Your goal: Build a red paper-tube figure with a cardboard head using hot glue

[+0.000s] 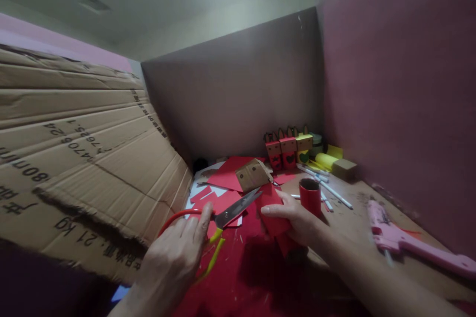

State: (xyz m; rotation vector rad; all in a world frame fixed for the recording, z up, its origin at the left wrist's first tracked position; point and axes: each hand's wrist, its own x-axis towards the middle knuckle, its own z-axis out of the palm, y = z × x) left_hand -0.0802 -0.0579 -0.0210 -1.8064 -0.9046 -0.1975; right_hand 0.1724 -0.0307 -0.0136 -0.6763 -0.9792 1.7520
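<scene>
My left hand (178, 247) is closed on scissors (234, 210) with red and yellow handles. Their slightly parted blades reach the left edge of a red paper piece (273, 213). That piece is pinched in my right hand (297, 218), thumb on top, with a red-covered tube (288, 247) beneath it. Just beyond the blades lies a brown cardboard piece (254, 176) with two round eyes drawn on it. An upright red tube (310, 197) stands to the right of my right hand.
A large cardboard sheet (111, 143) leans at the left. Red and yellow figures (288, 151) stand at the back, near white markers (336, 194) and a small brown box (344, 169). At the right lies a pink glue gun (412, 242). Red paper scraps (219, 203) lie left of centre.
</scene>
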